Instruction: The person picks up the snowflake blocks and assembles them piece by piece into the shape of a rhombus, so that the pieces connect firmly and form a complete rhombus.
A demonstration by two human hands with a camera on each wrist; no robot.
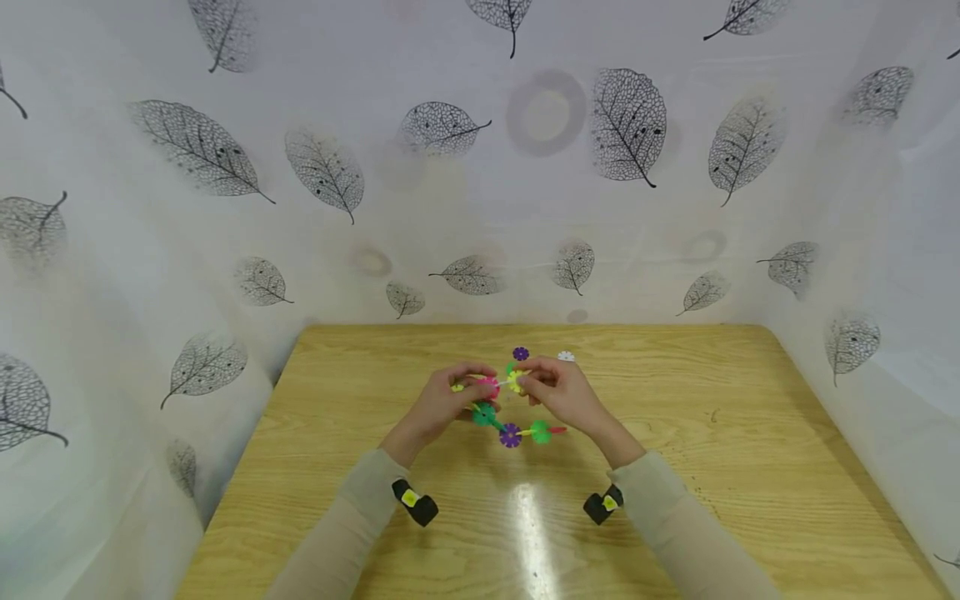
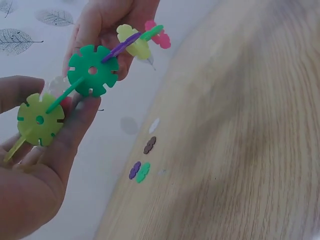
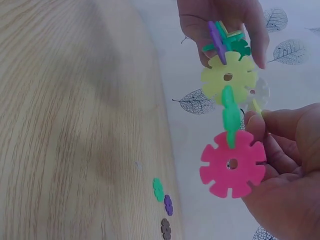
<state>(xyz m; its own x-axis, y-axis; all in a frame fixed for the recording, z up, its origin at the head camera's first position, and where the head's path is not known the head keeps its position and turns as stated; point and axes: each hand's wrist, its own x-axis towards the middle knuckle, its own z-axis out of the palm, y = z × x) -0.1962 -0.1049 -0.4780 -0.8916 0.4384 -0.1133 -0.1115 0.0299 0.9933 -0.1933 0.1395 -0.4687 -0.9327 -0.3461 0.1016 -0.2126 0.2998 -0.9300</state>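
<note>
A chain of slotted plastic snowflake discs, joined edge to edge, hangs between the two hands above the table. My left hand grips one end, by a pink disc. Opposite it, my right hand pinches a yellow disc, and a whitish disc stands between the fingertips of both hands. Below hang a dark green disc, a purple disc and a light green disc, linked by discs seen edge-on. The free end carries a pink-red disc, near the right palm.
Loose discs lie flat on the wooden table beyond the hands: purple, white, brown and green. A leaf-patterned sheet surrounds the table's back and sides.
</note>
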